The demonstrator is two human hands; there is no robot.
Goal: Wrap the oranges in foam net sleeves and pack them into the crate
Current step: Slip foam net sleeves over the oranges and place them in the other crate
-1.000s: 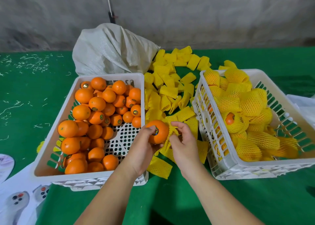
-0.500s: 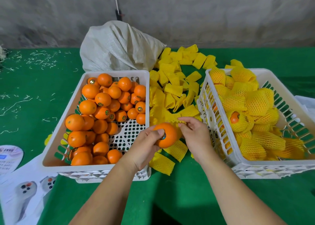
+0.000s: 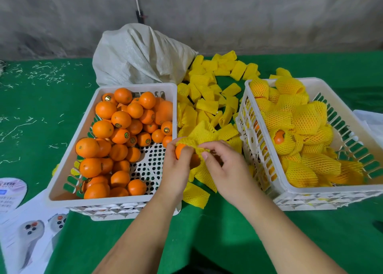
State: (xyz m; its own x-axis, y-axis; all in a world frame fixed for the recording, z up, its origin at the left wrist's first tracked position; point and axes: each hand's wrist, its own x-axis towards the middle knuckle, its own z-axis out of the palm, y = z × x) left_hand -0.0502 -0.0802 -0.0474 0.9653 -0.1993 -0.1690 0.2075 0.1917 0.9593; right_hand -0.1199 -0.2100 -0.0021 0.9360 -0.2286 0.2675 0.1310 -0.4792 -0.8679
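- Green cloth covers the desk (image 3: pixel 217 232), and printed white leaflets (image 3: pixel 27 230) are seen at its near left corner.
- Nearest the camera, the left hand (image 3: pixel 178 170) is curled round a round orange fruit (image 3: pixel 180 150), which is held just off the near right corner of the white plastic crate of bare oranges (image 3: pixel 62 182).
- The right hand (image 3: pixel 226 168) is beside it, its fingertips pinching the open mouth of a yellow foam net sleeve (image 3: pixel 202 136).
- The sleeve is draped over the top of the held fruit, its loose end pointing up and away from the hands; the fruit lies below and to the left of the sleeve's mouth, so the net would, by judgement, have to be drawn down toward the left hand.
- To the right stands the white slatted crate (image 3: pixel 294 192) of wrapped oranges; the right hand is the nearer to it.
- Farther off, loose yellow sleeves (image 3: pixel 209 99) are strewn between the crates.
- Behind, a pale woven sack (image 3: pixel 141 55) is set against a grey wall.
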